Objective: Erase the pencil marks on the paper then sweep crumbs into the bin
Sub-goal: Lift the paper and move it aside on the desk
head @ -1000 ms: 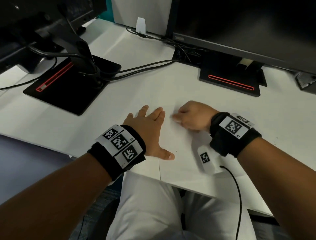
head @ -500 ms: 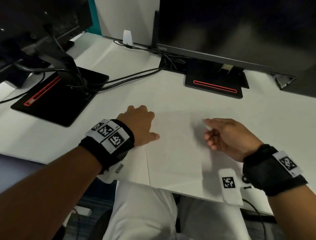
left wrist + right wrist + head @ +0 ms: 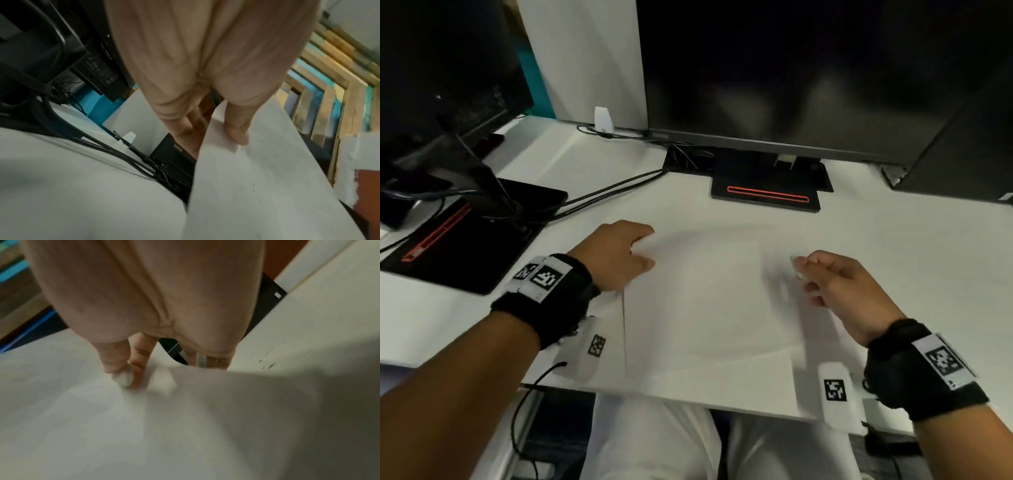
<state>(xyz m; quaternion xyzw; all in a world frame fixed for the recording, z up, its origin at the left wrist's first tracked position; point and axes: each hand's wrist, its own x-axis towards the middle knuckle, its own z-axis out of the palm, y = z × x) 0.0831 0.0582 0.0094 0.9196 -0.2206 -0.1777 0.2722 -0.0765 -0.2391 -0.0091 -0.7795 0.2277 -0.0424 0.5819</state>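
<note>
A white sheet of paper (image 3: 705,308) lies on the white desk (image 3: 893,240) in front of me. My left hand (image 3: 643,253) pinches its far left corner, thumb (image 3: 236,129) on top and fingers underneath, and that side of the paper (image 3: 267,186) is raised off the desk. A few dark crumbs (image 3: 254,186) sit on the sheet. My right hand (image 3: 803,270) hovers over the paper's right side and pinches a small white eraser (image 3: 795,263) between thumb and forefinger. The right wrist view shows the eraser (image 3: 123,380) in that hand (image 3: 125,378). No bin is in view.
Two black monitor bases with red stripes stand on the desk, one at the left (image 3: 458,236) and one behind the paper (image 3: 767,195). Black cables (image 3: 602,192) run between them. A dark box (image 3: 962,154) stands at the back right. The desk's front edge (image 3: 688,401) is near my lap.
My left hand was flat on the paper; it has curled, taken the sheet's far left corner and raised it. My right hand stopped rubbing and drew back to the right with the eraser.
</note>
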